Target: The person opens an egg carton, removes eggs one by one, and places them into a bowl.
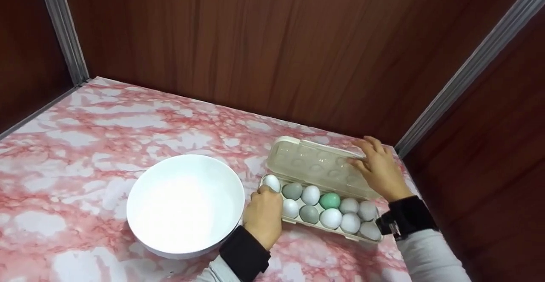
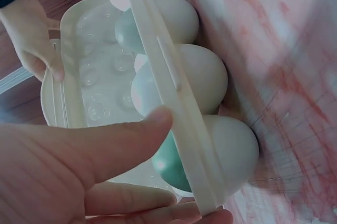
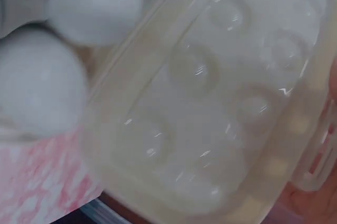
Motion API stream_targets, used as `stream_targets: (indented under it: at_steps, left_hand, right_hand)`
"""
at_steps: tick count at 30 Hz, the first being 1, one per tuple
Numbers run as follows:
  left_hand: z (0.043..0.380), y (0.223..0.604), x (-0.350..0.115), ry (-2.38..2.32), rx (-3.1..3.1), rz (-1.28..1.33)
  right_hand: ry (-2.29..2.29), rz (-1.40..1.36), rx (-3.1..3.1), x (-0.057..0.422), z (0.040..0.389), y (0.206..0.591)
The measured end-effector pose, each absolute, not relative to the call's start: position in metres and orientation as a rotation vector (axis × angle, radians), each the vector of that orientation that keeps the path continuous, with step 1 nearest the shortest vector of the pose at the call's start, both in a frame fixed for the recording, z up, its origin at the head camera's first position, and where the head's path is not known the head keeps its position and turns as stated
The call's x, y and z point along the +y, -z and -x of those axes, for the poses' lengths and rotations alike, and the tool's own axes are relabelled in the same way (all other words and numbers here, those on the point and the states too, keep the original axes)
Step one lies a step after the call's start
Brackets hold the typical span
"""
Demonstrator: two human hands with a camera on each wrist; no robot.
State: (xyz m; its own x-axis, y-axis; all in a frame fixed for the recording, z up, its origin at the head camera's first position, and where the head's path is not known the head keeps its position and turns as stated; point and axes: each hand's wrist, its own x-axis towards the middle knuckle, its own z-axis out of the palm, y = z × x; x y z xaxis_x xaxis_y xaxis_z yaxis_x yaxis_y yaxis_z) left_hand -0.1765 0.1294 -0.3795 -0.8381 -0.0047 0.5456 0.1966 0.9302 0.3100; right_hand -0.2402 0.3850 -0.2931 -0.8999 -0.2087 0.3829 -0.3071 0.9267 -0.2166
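An open egg carton (image 1: 323, 227) of pale translucent plastic lies on the right part of the table, filled with several white and greyish eggs (image 1: 331, 218) and one green egg (image 1: 329, 200). My left hand (image 1: 265, 214) grips the near left end of its tray; in the left wrist view the thumb (image 2: 152, 121) presses on the rim, with fingers beneath. At the raised lid (image 1: 315, 162), my right hand (image 1: 383, 173) holds the far edge toward the right end. The right wrist view shows the lid's dimpled inside up close, the right fingers mostly hidden behind its edge.
A large white bowl (image 1: 185, 205) stands to the left of the carton, close to my left wrist. Brown wood-look panels (image 1: 238, 43) rise behind and beside the red-and-white marbled table (image 1: 85, 154), joined by metal corner posts (image 1: 68, 30).
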Motion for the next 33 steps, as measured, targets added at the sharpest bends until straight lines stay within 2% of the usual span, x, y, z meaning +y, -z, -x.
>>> stream_targets:
  at_steps: [14, 33]
  left_hand:
    - [0.174, 0.375, 0.127, 0.562, -2.584, 0.191]
    - [0.173, 0.374, 0.127, 0.615, -2.532, 0.211]
  right_hand:
    - [-0.398, -0.238, -2.737, 0.413, 0.208, 0.3]
    - [-0.396, -0.29, -2.662, 0.414, 0.189, 0.304]
